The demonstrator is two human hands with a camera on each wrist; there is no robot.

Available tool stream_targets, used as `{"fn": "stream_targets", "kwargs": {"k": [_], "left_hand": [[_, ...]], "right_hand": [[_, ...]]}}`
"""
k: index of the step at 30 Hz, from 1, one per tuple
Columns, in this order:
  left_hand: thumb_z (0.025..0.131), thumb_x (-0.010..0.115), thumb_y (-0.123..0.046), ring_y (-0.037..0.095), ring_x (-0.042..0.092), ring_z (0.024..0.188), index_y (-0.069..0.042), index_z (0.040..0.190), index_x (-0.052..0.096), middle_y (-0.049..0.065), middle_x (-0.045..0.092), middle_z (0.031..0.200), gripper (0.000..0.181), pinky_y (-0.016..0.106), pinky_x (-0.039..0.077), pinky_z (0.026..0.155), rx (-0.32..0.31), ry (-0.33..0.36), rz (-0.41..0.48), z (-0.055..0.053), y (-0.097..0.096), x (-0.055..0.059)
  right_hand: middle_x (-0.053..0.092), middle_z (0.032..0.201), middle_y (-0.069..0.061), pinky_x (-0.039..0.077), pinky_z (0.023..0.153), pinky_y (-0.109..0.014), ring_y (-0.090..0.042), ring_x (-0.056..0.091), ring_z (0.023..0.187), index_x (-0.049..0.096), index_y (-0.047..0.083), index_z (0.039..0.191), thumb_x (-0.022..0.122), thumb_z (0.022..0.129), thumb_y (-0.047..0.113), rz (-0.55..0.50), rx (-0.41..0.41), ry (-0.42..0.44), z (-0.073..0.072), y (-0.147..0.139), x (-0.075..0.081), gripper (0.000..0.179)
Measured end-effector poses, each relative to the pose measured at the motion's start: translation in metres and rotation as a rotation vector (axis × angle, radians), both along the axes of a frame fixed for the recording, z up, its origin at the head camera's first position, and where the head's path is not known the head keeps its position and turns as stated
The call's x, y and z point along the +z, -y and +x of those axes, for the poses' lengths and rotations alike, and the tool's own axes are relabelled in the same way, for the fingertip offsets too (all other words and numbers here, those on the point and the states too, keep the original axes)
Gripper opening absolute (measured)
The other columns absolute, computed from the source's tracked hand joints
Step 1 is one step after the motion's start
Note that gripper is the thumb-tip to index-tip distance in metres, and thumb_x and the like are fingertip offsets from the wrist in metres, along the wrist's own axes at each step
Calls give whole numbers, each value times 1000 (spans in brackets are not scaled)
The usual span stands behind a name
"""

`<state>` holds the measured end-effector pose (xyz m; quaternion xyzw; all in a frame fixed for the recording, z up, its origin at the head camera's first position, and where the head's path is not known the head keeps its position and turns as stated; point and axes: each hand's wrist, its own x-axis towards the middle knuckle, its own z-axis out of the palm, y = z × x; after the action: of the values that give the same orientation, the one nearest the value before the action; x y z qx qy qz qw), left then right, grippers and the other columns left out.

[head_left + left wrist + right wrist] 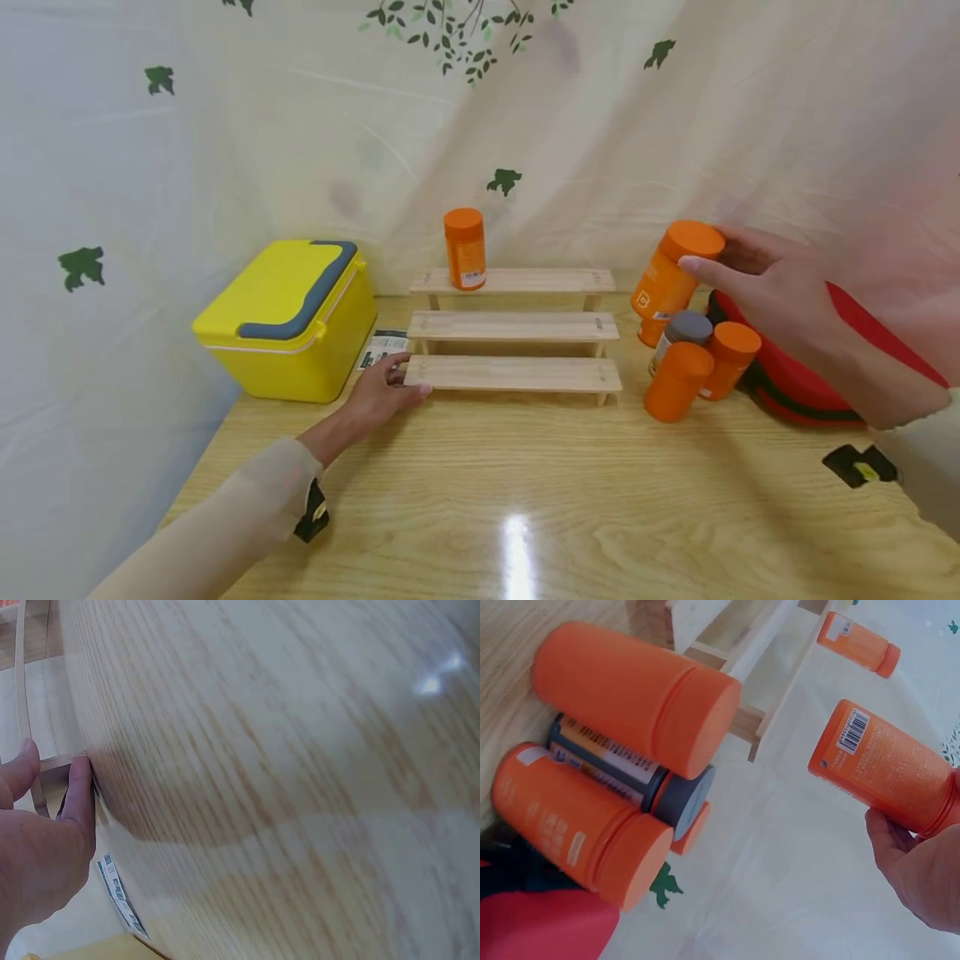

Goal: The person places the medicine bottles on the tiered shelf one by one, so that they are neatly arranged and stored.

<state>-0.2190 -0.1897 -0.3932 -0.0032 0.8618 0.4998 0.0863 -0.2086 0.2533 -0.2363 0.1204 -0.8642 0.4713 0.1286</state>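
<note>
In the head view my right hand (787, 296) holds an orange bottle (660, 279) by its lid, tilted and raised over a cluster of bottles. The right wrist view shows the barcode label on this held bottle (881, 765). Below it stand a grey-lidded bottle (687, 327) and orange bottles (677, 383), one mostly hidden. My left hand (378, 393) grips the left end of the lowest board of a three-tier wooden rack (517, 373), thumb at the front edge. Upright on the top tier, left of centre, stands another orange bottle (467, 250).
A yellow cooler box (300, 333) with a grey handle stands left of the rack. Between them lies a printed card (386, 343). A red case (798, 387) sits behind the right forearm. White patterned cloth (337, 150) hangs behind the wooden table (450, 483).
</note>
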Motion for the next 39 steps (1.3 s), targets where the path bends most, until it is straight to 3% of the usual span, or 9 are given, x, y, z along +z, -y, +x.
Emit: {"fn": "stream_targets", "kwargs": {"k": [6,12,28,39], "left_hand": [[88,71,-19,29,59,112,-6,147,34,23,57,130,71,44,46,97,-1,-15,1,1,-1,0],[88,71,-20,29,59,113,-6,147,34,23,56,131,71,44,47,96,-9,-15,2,0,0,0],[89,70,-22,28,59,112,-8,147,35,21,57,132,70,43,46,97,-6,5,7,0,0,1],[89,70,-22,29,57,115,-10,148,34,21,54,135,70,44,45,99,4,20,-5,-1,0,0]], "right_hand": [[66,117,5,47,79,-11,-3,60,98,55,22,138,68,88,40,57,-27,18,-15,20,4,54],[68,112,3,48,81,-15,-11,62,97,58,20,134,69,89,36,-10,58,-10,-29,39,5,50],[66,119,-8,48,91,-33,-15,61,99,62,14,130,70,88,37,-70,116,-9,-66,89,-1,49],[66,118,-9,49,91,-33,-18,62,100,61,12,130,72,86,35,-131,124,8,-92,119,-7,51]]}}
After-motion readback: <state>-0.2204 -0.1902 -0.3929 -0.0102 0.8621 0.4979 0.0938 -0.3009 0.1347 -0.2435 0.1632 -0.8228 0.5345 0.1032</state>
